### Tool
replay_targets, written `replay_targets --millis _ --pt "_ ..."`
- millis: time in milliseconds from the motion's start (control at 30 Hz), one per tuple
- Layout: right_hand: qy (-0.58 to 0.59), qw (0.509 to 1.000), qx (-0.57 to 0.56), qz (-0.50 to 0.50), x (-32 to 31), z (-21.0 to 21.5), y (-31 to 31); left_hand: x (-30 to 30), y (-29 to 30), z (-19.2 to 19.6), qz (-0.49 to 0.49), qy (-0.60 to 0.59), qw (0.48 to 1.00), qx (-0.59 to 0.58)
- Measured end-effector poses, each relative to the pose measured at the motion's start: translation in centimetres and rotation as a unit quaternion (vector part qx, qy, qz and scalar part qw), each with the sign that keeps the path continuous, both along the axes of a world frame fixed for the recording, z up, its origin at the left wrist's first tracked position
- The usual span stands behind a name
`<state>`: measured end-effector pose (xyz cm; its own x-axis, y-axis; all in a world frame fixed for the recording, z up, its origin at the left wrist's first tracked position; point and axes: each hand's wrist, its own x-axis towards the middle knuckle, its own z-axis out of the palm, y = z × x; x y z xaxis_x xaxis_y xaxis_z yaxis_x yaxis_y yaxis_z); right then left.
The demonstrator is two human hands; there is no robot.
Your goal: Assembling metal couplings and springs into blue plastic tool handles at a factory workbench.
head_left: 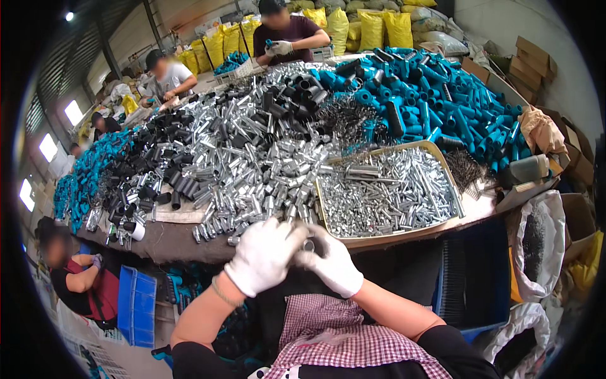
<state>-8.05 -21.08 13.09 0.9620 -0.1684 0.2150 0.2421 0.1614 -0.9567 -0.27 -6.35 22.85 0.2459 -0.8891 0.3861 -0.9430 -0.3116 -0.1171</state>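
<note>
My left hand (264, 256) and my right hand (331, 264), both in white gloves, meet just below the table's near edge. Between their fingers sits a small dark tube-like part (308, 244), mostly hidden by the gloves. Both hands close around it. Right above them lies a heap of shiny metal sleeves (252, 164). A shallow beige tray (386, 237) filled with small metal pieces stands just to the right of my hands.
Blue plastic tubes (442, 95) pile up at the back right, black tubes (151, 170) at the left. Other people work across and along the table. A blue crate (136, 306) sits lower left, white sacks (536, 252) at right, cardboard boxes (533, 57) behind.
</note>
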Motion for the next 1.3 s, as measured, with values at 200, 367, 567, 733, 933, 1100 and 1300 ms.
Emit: replay_targets --millis 200,367,567,733,933,1100,1300 --pt "0.13 0.988 0.053 0.06 -3.3 0.4 -0.8 -2.4 1.2 -2.5 -0.007 0.13 0.987 -0.091" --pt "0.054 0.933 0.327 0.139 -4.8 -2.7 -2.6 -4.6 0.8 -4.7 0.088 0.444 0.784 -0.424" --pt "0.083 0.915 0.369 0.142 -6.5 -3.3 -2.1 -4.9 1.6 -8.5 0.044 0.534 0.577 -0.617" --pt "0.125 0.941 0.245 0.196 -5.9 -1.5 -2.2 -5.6 1.2 -9.1 0.003 0.611 0.484 -0.626" --pt "0.154 0.862 0.368 0.311 -4.4 -1.6 -1.0 -6.6 0.9 -9.2 -0.033 0.676 0.551 -0.488" --pt "-0.048 0.899 -0.347 0.264 0.4 4.1 -4.5 -6.2 3.8 -5.8 0.039 0.426 0.807 -0.407" --pt "-0.179 0.652 -0.689 -0.259 16.7 9.8 -10.7 -6.5 4.5 -4.7 0.123 0.404 0.868 -0.262"
